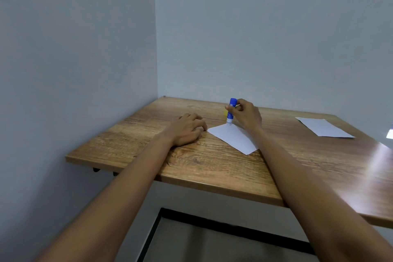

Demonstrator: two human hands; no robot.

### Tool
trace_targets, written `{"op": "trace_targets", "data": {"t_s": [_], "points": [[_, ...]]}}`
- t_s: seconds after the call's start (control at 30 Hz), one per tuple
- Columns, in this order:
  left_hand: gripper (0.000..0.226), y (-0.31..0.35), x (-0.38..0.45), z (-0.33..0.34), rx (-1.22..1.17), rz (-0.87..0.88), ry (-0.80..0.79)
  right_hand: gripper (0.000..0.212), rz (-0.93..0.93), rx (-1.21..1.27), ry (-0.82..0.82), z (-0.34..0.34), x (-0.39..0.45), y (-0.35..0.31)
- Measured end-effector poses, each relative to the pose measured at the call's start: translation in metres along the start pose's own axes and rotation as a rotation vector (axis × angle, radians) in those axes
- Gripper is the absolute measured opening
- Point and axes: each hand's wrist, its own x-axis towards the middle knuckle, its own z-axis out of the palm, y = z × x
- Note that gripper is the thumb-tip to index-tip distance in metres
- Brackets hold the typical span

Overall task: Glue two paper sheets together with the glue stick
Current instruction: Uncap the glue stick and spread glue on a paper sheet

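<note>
A small white paper sheet [232, 138] lies on the wooden table [212, 166] in front of me. My right hand [247, 115] grips a blue glue stick [231, 110], held upright with its white tip pressed on the sheet's far corner. My left hand [188, 128] rests flat on the table, fingertips touching the sheet's left corner. A second white sheet [324, 127] lies apart at the right. A small yellow object, perhaps the cap [225, 112], shows just behind the glue stick.
The table stands in a corner, with grey walls [85, 49] at the left and the back. Its front edge runs diagonally below my forearms. A bright glare patch [380, 155] covers the right end of the tabletop.
</note>
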Motion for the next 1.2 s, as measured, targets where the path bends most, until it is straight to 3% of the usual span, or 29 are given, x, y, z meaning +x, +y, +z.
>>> {"op": "trace_targets", "data": {"t_s": [0.3,0.5,0.6,0.7,0.8,0.93,1.2], "points": [[0.034,0.012,-0.008,-0.010,0.007,0.073,0.056,0.030,0.068,0.047,0.083,-0.005,0.003,0.003],[0.040,0.023,-0.001,-0.015,-0.152,0.108,0.248,0.028,0.106,0.126,0.092,-0.004,0.001,0.000],[0.048,0.034,0.015,-0.011,-0.172,0.100,0.112,0.030,0.140,0.155,0.145,-0.005,0.001,0.000],[0.042,0.049,0.041,0.000,-0.150,0.084,-0.065,0.030,0.175,0.206,0.217,-0.011,0.004,0.005],[0.048,0.062,0.067,0.011,-0.026,0.081,-0.229,0.029,0.180,0.198,0.233,-0.016,0.007,0.014],[0.060,0.060,0.086,0.019,0.130,0.098,-0.227,0.030,0.130,0.141,0.168,-0.013,0.015,0.021],[0.063,0.047,0.088,0.022,0.039,0.082,-0.217,0.036,0.046,0.022,0.131,-0.008,0.028,0.024]]}}
